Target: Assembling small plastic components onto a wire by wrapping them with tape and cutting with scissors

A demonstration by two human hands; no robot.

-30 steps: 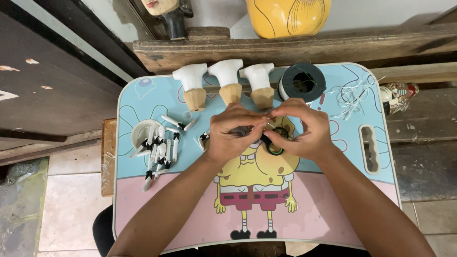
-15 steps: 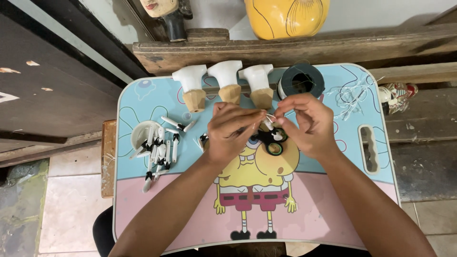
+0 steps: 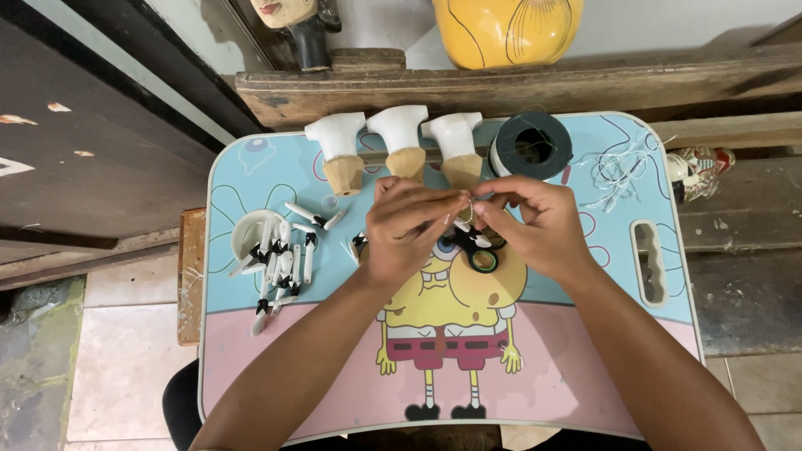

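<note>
My left hand (image 3: pixel 409 227) and my right hand (image 3: pixel 530 224) meet over the middle of a small cartoon-printed lap table (image 3: pixel 276 367). Their fingertips pinch a tiny pale piece (image 3: pixel 469 209) between them; it is too small to make out. Just below the fingers lie black-handled scissors (image 3: pixel 478 249) on the table. Three white-and-wood puppet torsos (image 3: pixel 399 147) stand in a row just beyond my hands.
A spool of dark thread (image 3: pixel 531 145) sits at the back right, loose thread (image 3: pixel 620 167) beside it. Several small white-and-black limb pieces (image 3: pixel 280 260) and a white dish (image 3: pixel 247 235) lie at the left. A wooden shelf (image 3: pixel 535 83) holds a yellow head (image 3: pixel 506 30).
Both hands have lifted slightly away from the scissors toward the torsos, their fingertips now closer together around the small piece.
</note>
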